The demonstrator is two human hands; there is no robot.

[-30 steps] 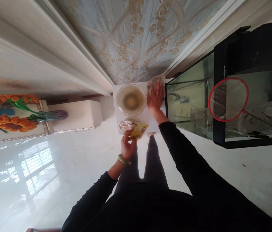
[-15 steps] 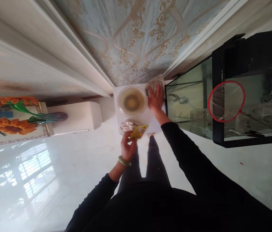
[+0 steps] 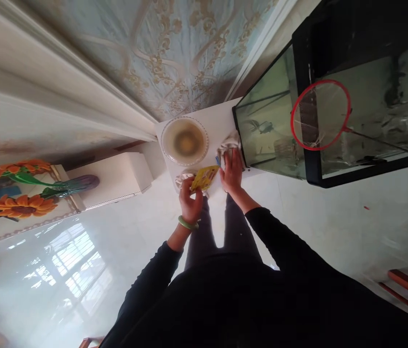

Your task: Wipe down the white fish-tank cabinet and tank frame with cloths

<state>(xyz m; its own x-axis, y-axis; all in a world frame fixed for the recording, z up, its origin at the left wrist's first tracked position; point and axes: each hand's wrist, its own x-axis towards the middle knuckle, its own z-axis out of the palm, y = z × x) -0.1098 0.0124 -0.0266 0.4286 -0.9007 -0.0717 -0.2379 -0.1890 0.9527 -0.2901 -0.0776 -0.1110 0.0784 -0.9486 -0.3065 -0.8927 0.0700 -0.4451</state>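
Observation:
My left hand [image 3: 191, 203], with a green bangle at the wrist, pinches a flat yellow packet [image 3: 204, 179] over the front edge of a small white tabletop [image 3: 213, 112]. My right hand [image 3: 232, 173] presses down on a crumpled pale cloth [image 3: 231, 141] at the tabletop's right side, fingers bent over it. Something small and blue shows at the cloth's left edge. A round bowl [image 3: 204, 157] with a beaded rim stands at the back left, holding cloudy liquid with a dark patch in the middle. Another crumpled pale cloth [image 3: 182, 179] lies in front of it, partly hidden by my left hand.
Close on the right stands a black-framed glass tank [image 3: 314, 169], with a red-rimmed net [image 3: 348, 104] above it. A low white cabinet [image 3: 111, 176] and orange artificial flowers [image 3: 24, 205] are on the left. Patterned wallpaper [image 3: 175, 48] rises behind the tabletop.
My right hand has drawn the cloth toward me along the tabletop's right side. My left hand still holds the yellow packet, now nearer the right hand. The view has shifted and turned slightly.

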